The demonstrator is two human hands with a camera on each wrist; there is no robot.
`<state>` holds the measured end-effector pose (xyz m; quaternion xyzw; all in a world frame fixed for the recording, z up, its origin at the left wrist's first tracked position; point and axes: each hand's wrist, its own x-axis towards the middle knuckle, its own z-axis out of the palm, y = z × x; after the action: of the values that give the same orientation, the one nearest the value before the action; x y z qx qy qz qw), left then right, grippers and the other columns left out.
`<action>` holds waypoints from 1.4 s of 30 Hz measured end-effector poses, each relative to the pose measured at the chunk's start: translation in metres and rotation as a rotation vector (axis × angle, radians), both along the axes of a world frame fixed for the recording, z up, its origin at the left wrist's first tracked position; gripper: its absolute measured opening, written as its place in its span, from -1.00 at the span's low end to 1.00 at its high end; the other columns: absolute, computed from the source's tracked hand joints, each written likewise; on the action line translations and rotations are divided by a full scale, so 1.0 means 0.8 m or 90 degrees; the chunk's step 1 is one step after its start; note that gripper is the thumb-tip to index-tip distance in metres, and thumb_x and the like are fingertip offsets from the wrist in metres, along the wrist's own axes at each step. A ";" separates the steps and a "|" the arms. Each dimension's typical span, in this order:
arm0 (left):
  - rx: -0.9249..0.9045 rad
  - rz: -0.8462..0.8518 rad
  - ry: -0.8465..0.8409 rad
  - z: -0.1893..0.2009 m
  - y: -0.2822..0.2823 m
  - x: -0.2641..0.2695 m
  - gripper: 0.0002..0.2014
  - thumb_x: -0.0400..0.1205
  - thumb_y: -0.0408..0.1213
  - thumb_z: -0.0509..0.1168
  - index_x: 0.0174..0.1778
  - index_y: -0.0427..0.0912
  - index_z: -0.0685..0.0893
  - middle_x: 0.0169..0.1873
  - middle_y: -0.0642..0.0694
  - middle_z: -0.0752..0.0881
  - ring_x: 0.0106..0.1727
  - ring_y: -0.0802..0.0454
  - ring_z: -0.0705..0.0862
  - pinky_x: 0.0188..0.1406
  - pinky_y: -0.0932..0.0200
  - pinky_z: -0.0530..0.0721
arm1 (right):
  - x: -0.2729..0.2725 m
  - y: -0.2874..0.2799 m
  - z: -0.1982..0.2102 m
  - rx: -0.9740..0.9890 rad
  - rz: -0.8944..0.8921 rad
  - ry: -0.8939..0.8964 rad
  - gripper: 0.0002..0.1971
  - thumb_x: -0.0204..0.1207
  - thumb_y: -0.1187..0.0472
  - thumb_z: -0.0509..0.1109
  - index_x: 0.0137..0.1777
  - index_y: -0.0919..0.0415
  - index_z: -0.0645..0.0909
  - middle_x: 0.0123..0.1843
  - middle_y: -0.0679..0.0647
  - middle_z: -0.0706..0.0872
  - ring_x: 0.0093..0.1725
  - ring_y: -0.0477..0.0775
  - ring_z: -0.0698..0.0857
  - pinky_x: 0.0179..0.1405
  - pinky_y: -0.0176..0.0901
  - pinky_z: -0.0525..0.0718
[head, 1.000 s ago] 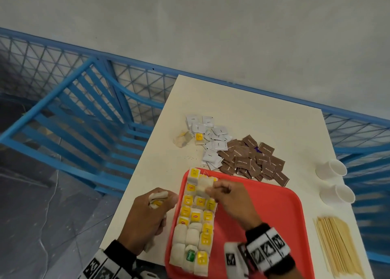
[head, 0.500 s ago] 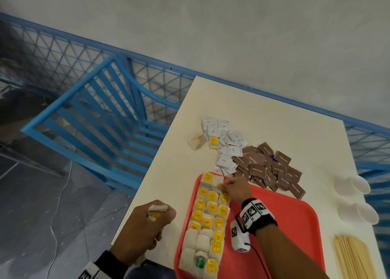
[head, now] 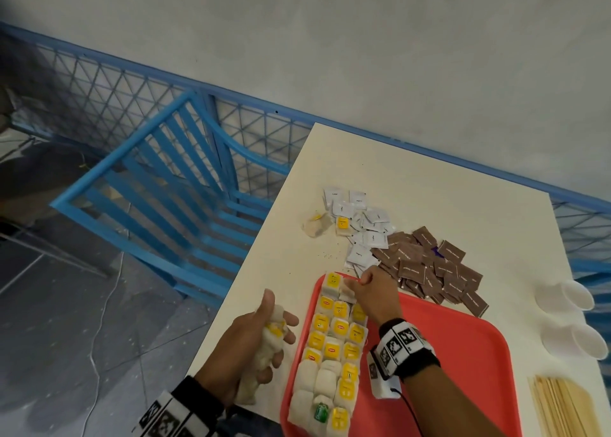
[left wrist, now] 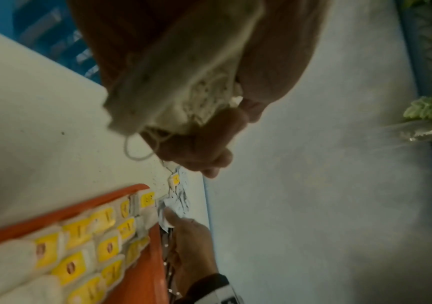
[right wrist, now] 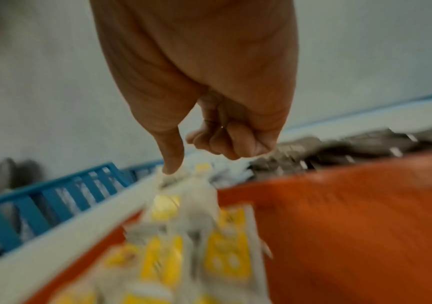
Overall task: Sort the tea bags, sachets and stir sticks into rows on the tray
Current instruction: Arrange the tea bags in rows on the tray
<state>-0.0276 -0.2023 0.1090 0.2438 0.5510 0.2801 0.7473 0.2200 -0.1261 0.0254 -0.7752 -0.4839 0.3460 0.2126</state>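
Note:
A red tray [head: 446, 354] lies at the table's near edge, with three rows of tea bags [head: 334, 347] along its left side. My left hand [head: 264, 337] hovers left of the tray and grips a bunch of tea bags [head: 271, 344], seen close up in the left wrist view [left wrist: 183, 72]. My right hand [head: 370, 288] is at the tray's far left corner with its fingers curled. Its thumb tip touches the end tea bag [head: 347, 293] of the middle row. White sachets [head: 360, 225] and brown sachets [head: 429, 268] lie in piles beyond the tray. Stir sticks [head: 562, 407] lie to the right.
Two loose tea bags [head: 315, 226] sit left of the white sachets. Two white cups [head: 565, 298] lie near the table's right edge. A blue slatted chair [head: 172, 205] and a blue mesh fence [head: 115, 99] stand to the left, with a grey wall behind.
My right hand carried a tea bag from mid-row to the tray's far left corner and set it down. My left hand, still holding its bunch, has loosened with the thumb raised.

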 end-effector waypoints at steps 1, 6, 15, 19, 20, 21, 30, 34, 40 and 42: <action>-0.021 0.006 -0.039 0.000 0.003 0.002 -0.29 0.55 0.36 0.11 0.02 -0.28 0.76 -0.26 -0.20 0.68 -0.49 0.03 0.51 -0.63 0.32 0.35 | -0.006 -0.008 0.020 0.045 0.012 0.020 -0.64 0.43 0.15 0.58 -0.35 0.11 0.40 -0.40 -0.01 0.53 -0.36 0.02 0.51 -0.31 0.04 0.58; -0.113 0.071 -0.222 0.008 0.014 0.027 -0.36 0.60 0.30 0.13 -0.11 -0.29 0.73 -0.40 -0.19 0.60 -0.62 0.06 0.49 -0.76 0.38 0.31 | -0.044 -0.089 0.141 0.118 0.240 0.181 -0.84 0.48 0.17 0.58 -0.24 0.15 0.67 -0.46 -0.20 0.61 -0.43 -0.22 0.49 -0.40 -0.39 0.47; -0.195 0.123 -0.328 -0.003 0.027 0.076 -0.76 0.61 -0.05 0.34 -0.03 -0.18 0.62 -0.34 -0.11 0.56 -0.43 0.08 0.51 -0.45 0.28 0.48 | -0.053 -0.168 0.130 0.291 0.409 -0.018 -0.67 0.49 -0.10 0.49 0.22 -0.08 0.64 0.10 -0.18 0.44 0.20 -0.60 0.33 0.09 -0.73 0.29; -0.190 0.119 -0.335 -0.006 0.021 0.084 -0.84 0.64 -0.19 0.29 -0.04 -0.23 0.61 -0.33 -0.13 0.63 -0.46 0.03 0.65 -0.51 0.21 0.68 | -0.045 -0.171 0.124 0.409 0.310 -0.005 -0.89 0.61 0.05 0.44 0.06 -0.01 0.75 -0.04 -0.12 0.58 -0.06 -0.27 0.56 -0.07 -0.56 0.40; -0.178 0.114 -0.338 -0.005 0.021 0.085 -0.84 0.66 -0.20 0.29 -0.04 -0.24 0.61 -0.31 -0.14 0.64 -0.43 0.02 0.66 -0.47 0.18 0.70 | -0.043 -0.173 0.129 0.403 0.274 0.037 -0.90 0.62 0.05 0.44 0.03 0.00 0.75 -0.07 -0.16 0.63 -0.11 -0.24 0.59 -0.14 -0.53 0.44; -0.157 0.104 -0.339 -0.005 0.022 0.084 -0.83 0.66 -0.19 0.30 -0.04 -0.25 0.63 -0.29 -0.16 0.63 -0.38 0.00 0.65 -0.42 0.15 0.72 | -0.041 -0.173 0.136 0.375 0.223 0.127 -0.90 0.61 0.06 0.45 -0.01 0.03 0.75 -0.11 -0.18 0.69 -0.16 -0.21 0.63 -0.20 -0.47 0.49; 0.148 -0.125 -0.201 0.041 0.004 0.075 -0.60 0.48 0.08 0.52 -0.25 -0.24 0.66 -0.51 -0.17 0.43 -0.56 0.06 0.40 -0.62 0.27 0.36 | -0.013 -0.156 0.144 0.142 -0.064 0.619 -0.78 0.50 0.15 0.55 -0.03 0.33 0.75 -0.28 0.16 0.71 -0.37 -0.03 0.60 -0.47 -0.32 0.52; 0.200 -0.121 -0.098 0.050 0.002 0.075 -0.80 0.49 -0.14 0.51 -0.42 -0.04 0.70 -0.53 -0.17 0.42 -0.60 0.07 0.41 -0.57 0.31 0.34 | -0.011 -0.152 0.152 0.131 -0.082 0.648 -0.74 0.53 0.00 0.40 -0.07 0.18 0.80 -0.27 0.11 0.72 -0.31 -0.02 0.60 -0.37 -0.24 0.51; 0.459 -0.346 0.194 0.070 0.014 0.059 -0.77 0.56 -0.05 0.52 -0.30 -0.12 0.76 -0.53 0.04 0.65 -0.52 0.15 0.54 -0.49 0.23 0.51 | 0.003 -0.146 0.154 0.161 0.190 0.326 -0.71 0.54 -0.13 0.48 0.19 -0.07 0.74 0.18 -0.15 0.76 0.11 -0.07 0.71 0.02 -0.21 0.66; 0.565 -0.434 0.319 0.069 0.022 0.053 -0.65 0.46 0.23 0.46 -0.30 -0.01 0.77 -0.46 0.07 0.71 -0.44 0.17 0.59 -0.40 0.20 0.52 | 0.001 -0.142 0.154 0.169 0.266 0.227 -0.85 0.55 -0.04 0.49 0.02 -0.04 0.78 0.05 -0.13 0.78 0.07 -0.03 0.72 -0.06 -0.29 0.59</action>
<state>0.0149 -0.1848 0.1644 0.7529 0.4317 0.1625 0.4695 0.2211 -0.2400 0.1489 -0.5515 -0.6289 0.4463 0.3180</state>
